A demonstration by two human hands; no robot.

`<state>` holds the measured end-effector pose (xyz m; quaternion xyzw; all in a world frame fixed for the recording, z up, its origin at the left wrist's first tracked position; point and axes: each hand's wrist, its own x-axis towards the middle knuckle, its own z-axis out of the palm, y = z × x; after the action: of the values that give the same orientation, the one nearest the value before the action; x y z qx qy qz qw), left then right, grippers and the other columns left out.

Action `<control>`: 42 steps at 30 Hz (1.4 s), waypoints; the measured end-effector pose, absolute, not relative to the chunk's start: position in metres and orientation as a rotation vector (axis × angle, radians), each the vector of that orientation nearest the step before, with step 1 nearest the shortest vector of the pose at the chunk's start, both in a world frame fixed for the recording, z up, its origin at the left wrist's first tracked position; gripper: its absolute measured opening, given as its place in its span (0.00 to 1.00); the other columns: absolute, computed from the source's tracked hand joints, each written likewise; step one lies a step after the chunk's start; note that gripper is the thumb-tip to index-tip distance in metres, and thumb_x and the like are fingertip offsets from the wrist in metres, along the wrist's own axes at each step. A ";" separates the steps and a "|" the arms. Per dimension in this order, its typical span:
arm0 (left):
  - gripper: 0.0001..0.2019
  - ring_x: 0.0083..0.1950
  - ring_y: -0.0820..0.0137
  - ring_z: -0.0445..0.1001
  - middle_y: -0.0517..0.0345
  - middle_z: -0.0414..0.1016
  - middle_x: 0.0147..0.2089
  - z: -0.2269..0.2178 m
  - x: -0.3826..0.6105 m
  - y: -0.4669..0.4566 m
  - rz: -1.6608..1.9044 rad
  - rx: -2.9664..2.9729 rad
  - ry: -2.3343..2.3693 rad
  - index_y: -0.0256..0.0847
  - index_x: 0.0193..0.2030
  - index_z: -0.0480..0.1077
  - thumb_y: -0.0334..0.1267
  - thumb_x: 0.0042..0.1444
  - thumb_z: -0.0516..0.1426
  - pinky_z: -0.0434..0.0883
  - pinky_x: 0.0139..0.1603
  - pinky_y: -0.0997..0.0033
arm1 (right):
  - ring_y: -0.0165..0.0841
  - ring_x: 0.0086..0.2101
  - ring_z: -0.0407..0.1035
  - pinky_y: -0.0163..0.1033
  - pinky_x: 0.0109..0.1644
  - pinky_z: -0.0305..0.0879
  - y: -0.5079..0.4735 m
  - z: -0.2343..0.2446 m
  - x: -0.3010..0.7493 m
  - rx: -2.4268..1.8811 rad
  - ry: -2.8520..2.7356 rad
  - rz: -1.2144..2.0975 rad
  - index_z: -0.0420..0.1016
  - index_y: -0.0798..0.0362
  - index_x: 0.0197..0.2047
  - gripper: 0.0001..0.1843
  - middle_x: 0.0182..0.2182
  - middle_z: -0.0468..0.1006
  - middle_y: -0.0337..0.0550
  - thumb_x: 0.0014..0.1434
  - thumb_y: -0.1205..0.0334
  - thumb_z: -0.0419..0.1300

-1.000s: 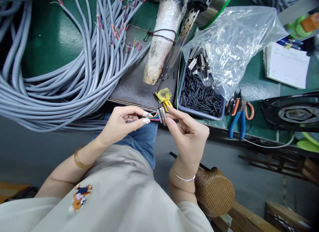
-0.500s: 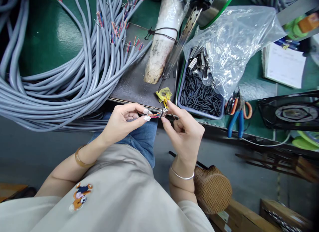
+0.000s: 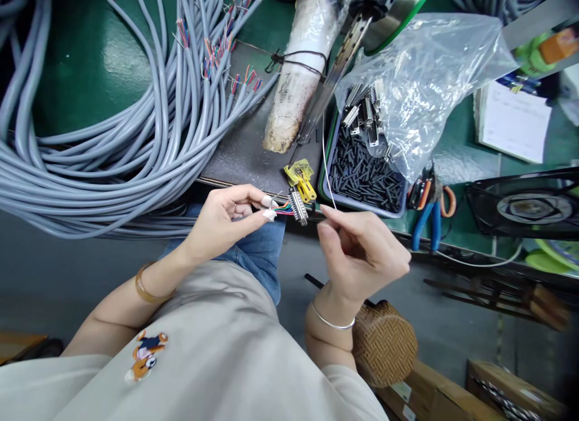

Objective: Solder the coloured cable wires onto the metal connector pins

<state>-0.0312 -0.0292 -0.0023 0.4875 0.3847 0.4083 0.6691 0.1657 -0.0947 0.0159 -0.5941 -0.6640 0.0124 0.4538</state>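
My left hand (image 3: 235,213) pinches thin coloured wires (image 3: 284,209) between thumb and forefinger. These wires run into a metal multi-pin connector (image 3: 298,206), which sits at the table edge against a yellow holder (image 3: 304,184) wrapped with yellow tape. To the right of the connector, and apart from it, is my right hand (image 3: 362,246), its fingers curled. A thin pale solder wire (image 3: 327,174) comes down from above and runs into those curled fingers. Where exactly the fingers grip it is hidden.
Many grey cables (image 3: 113,167) with stripped ends lie on the left. Behind the holder stands a plastic-wrapped white roll (image 3: 294,89). A bin (image 3: 362,205) contains black tubes, metal connectors and a plastic bag (image 3: 429,83). Pliers (image 3: 427,219) and a fan (image 3: 525,204) are further right.
My right hand has moved off the connector, to the right and slightly down, and the solder wire has swung with it. The connector now shows fully at the yellow holder. My left hand stays almost still.
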 end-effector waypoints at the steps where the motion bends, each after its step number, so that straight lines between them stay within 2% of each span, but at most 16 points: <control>1: 0.09 0.19 0.82 0.67 0.56 0.81 0.30 -0.001 -0.032 -0.028 0.887 1.066 0.854 0.35 0.35 0.77 0.36 0.51 0.69 0.64 0.18 0.81 | 0.24 0.21 0.67 0.34 0.22 0.61 -0.094 0.016 0.167 -1.424 -1.681 0.078 0.82 0.41 0.51 0.17 0.39 0.85 0.37 0.59 0.64 0.69; 3: 0.11 0.16 0.82 0.64 0.56 0.81 0.28 0.001 -0.036 -0.027 0.805 1.010 0.821 0.35 0.37 0.76 0.40 0.53 0.69 0.60 0.14 0.81 | 0.29 0.27 0.75 0.36 0.28 0.71 -0.093 0.014 0.169 -1.377 -1.773 0.185 0.81 0.41 0.53 0.20 0.51 0.84 0.43 0.57 0.62 0.71; 4: 0.13 0.15 0.81 0.64 0.56 0.81 0.29 0.002 -0.037 -0.027 0.765 0.990 0.805 0.35 0.37 0.76 0.43 0.53 0.69 0.60 0.13 0.80 | 0.31 0.30 0.77 0.37 0.31 0.74 -0.093 0.012 0.169 -1.379 -1.805 0.234 0.81 0.42 0.53 0.19 0.52 0.84 0.45 0.58 0.60 0.71; 7: 0.15 0.14 0.81 0.64 0.54 0.82 0.29 0.003 -0.040 -0.027 0.692 0.962 0.775 0.36 0.38 0.75 0.46 0.53 0.69 0.60 0.12 0.80 | 0.28 0.27 0.74 0.34 0.29 0.71 -0.090 0.007 0.165 -1.484 -1.741 0.361 0.82 0.46 0.51 0.14 0.39 0.86 0.42 0.62 0.59 0.67; 9: 0.15 0.14 0.81 0.64 0.55 0.82 0.29 0.003 -0.039 -0.027 0.696 0.951 0.774 0.36 0.38 0.74 0.45 0.53 0.69 0.60 0.12 0.81 | 0.23 0.21 0.65 0.31 0.24 0.61 -0.088 0.007 0.159 -1.546 -1.618 0.497 0.81 0.47 0.54 0.15 0.29 0.81 0.35 0.64 0.59 0.65; 11: 0.15 0.14 0.82 0.64 0.56 0.81 0.29 0.002 -0.038 -0.027 0.721 0.933 0.773 0.36 0.37 0.73 0.43 0.53 0.69 0.60 0.12 0.82 | 0.22 0.19 0.56 0.30 0.22 0.54 -0.086 0.007 0.154 -1.551 -1.521 0.648 0.79 0.47 0.57 0.17 0.24 0.74 0.31 0.65 0.59 0.63; 14: 0.14 0.15 0.83 0.64 0.58 0.81 0.28 0.001 -0.037 -0.028 0.751 0.908 0.767 0.36 0.37 0.72 0.41 0.53 0.69 0.61 0.13 0.83 | 0.22 0.20 0.50 0.31 0.22 0.48 -0.084 0.009 0.150 -1.528 -1.467 0.754 0.80 0.48 0.57 0.18 0.22 0.66 0.30 0.66 0.58 0.62; 19: 0.14 0.17 0.83 0.66 0.58 0.81 0.29 -0.002 -0.037 -0.028 0.759 0.904 0.774 0.36 0.37 0.71 0.41 0.53 0.69 0.61 0.15 0.84 | 0.23 0.21 0.48 0.33 0.23 0.49 -0.085 0.008 0.152 -1.573 -1.475 0.727 0.79 0.46 0.59 0.19 0.24 0.68 0.33 0.65 0.57 0.63; 24: 0.14 0.16 0.82 0.66 0.57 0.82 0.30 -0.004 -0.038 -0.027 0.766 0.891 0.786 0.36 0.38 0.72 0.41 0.53 0.69 0.61 0.15 0.83 | 0.22 0.21 0.44 0.34 0.24 0.49 -0.086 0.005 0.153 -1.600 -1.527 0.647 0.80 0.46 0.59 0.19 0.22 0.64 0.31 0.65 0.57 0.64; 27: 0.14 0.16 0.82 0.66 0.57 0.82 0.29 -0.004 -0.037 -0.026 0.763 0.891 0.784 0.36 0.37 0.72 0.41 0.53 0.69 0.60 0.15 0.83 | 0.22 0.20 0.45 0.34 0.24 0.51 -0.085 0.004 0.153 -1.602 -1.537 0.611 0.80 0.45 0.58 0.18 0.22 0.66 0.30 0.65 0.57 0.64; 29: 0.13 0.16 0.82 0.65 0.58 0.81 0.29 -0.004 -0.035 -0.027 0.782 0.912 0.792 0.36 0.37 0.72 0.40 0.52 0.69 0.61 0.15 0.83 | 0.22 0.20 0.48 0.34 0.24 0.55 -0.084 0.007 0.153 -1.599 -1.522 0.496 0.81 0.43 0.56 0.16 0.27 0.75 0.33 0.65 0.59 0.64; 32: 0.12 0.19 0.82 0.66 0.58 0.80 0.29 -0.005 -0.033 -0.029 0.824 0.986 0.821 0.35 0.36 0.73 0.38 0.52 0.69 0.64 0.18 0.83 | 0.24 0.22 0.60 0.36 0.27 0.64 -0.085 0.018 0.154 -1.545 -1.502 0.236 0.82 0.40 0.52 0.15 0.38 0.83 0.36 0.65 0.64 0.64; 34: 0.10 0.22 0.81 0.69 0.57 0.80 0.30 -0.006 -0.031 -0.031 0.846 1.060 0.832 0.34 0.35 0.75 0.37 0.52 0.69 0.67 0.22 0.82 | 0.26 0.26 0.68 0.37 0.31 0.68 -0.086 0.027 0.155 -1.503 -1.563 0.145 0.82 0.39 0.52 0.16 0.39 0.83 0.36 0.63 0.66 0.66; 38: 0.06 0.29 0.78 0.73 0.56 0.79 0.32 -0.006 -0.029 -0.034 0.852 1.220 0.847 0.34 0.35 0.77 0.35 0.54 0.66 0.70 0.29 0.80 | 0.29 0.33 0.74 0.36 0.36 0.70 -0.079 0.037 0.157 -1.471 -1.850 0.288 0.81 0.44 0.52 0.15 0.37 0.82 0.39 0.62 0.66 0.67; 41: 0.05 0.29 0.78 0.73 0.56 0.79 0.30 -0.004 -0.029 -0.033 0.781 1.248 0.812 0.34 0.34 0.78 0.34 0.55 0.65 0.70 0.30 0.80 | 0.29 0.34 0.74 0.35 0.37 0.68 -0.067 0.035 0.158 -1.428 -1.988 0.496 0.81 0.50 0.41 0.04 0.34 0.81 0.39 0.65 0.65 0.63; 42: 0.05 0.28 0.78 0.73 0.56 0.79 0.29 -0.004 -0.030 -0.032 0.743 1.216 0.795 0.33 0.33 0.77 0.34 0.54 0.66 0.69 0.30 0.80 | 0.29 0.33 0.73 0.35 0.37 0.67 -0.063 0.035 0.158 -1.427 -2.011 0.545 0.80 0.51 0.38 0.05 0.32 0.81 0.38 0.66 0.65 0.63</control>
<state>-0.0297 -0.0322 -0.0044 0.5428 0.3550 0.3316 0.6852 0.1584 -0.0628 0.0346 -0.5385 -0.7587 0.2055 0.3035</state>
